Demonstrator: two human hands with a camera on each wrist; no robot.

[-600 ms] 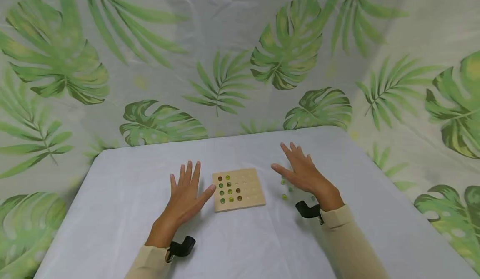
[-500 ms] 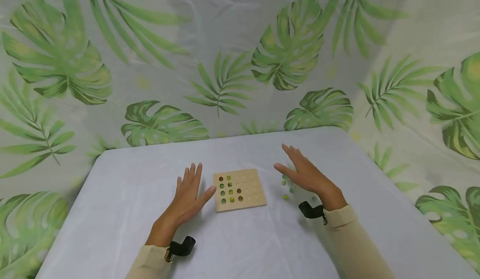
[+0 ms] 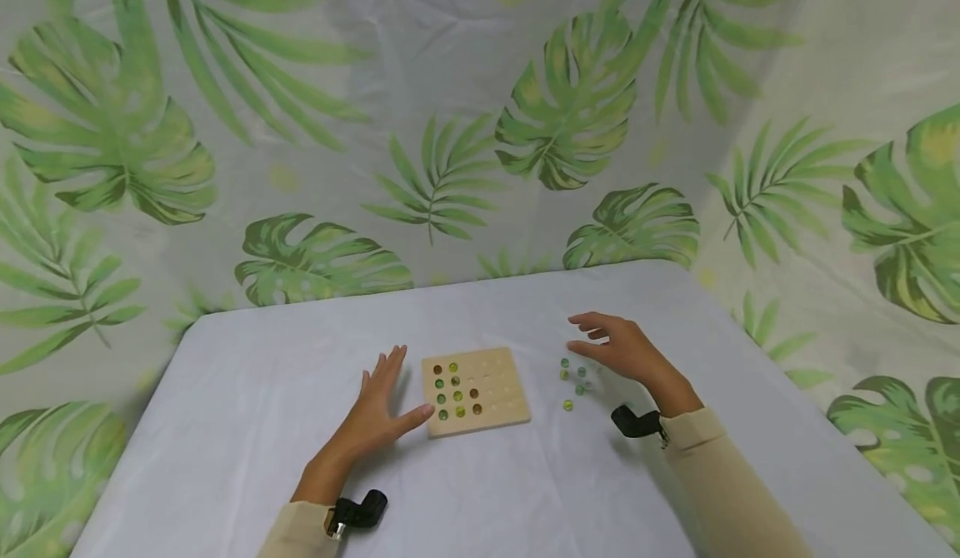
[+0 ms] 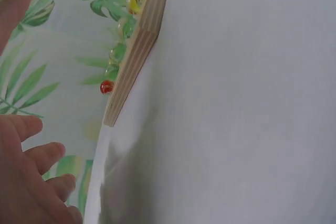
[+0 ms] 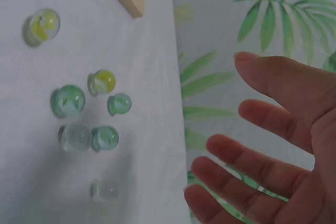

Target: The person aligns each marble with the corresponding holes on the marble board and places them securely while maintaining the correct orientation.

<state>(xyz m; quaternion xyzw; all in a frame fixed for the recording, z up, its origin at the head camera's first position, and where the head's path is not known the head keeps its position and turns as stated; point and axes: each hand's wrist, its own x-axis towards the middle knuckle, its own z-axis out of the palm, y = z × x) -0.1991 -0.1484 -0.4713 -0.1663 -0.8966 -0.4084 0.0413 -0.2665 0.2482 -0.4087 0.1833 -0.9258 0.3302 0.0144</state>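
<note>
A pale wooden board (image 3: pixel 487 412) with rows of round hollows lies mid-table, marbles seated in its left part. Just left of it hovers my left hand (image 3: pixel 375 412), fingers extended and thumb pointing at the board's near left corner; it holds nothing. In the left wrist view, green, yellow and red-orange marbles stand up from the board's top (image 4: pixel 135 59). My right hand (image 3: pixel 626 348), also holding nothing, is over the table right of the board, its fingers loosely bent and thumb apart. Near it lie several loose glass marbles, among them a yellow one (image 5: pixel 45 24) and a green one (image 5: pixel 68 101).
A white cloth covers the table (image 3: pixel 480 500). Behind it hangs a leaf-patterned curtain (image 3: pixel 315 158), which continues along the right side. In the right wrist view a corner of the board shows near the loose marbles at the top.
My right hand has turned sideways, its spread fingers drawing together and bending, and more loose marbles show beside it. The left hand's fingers have closed up slightly. The head view has shifted a little.
</note>
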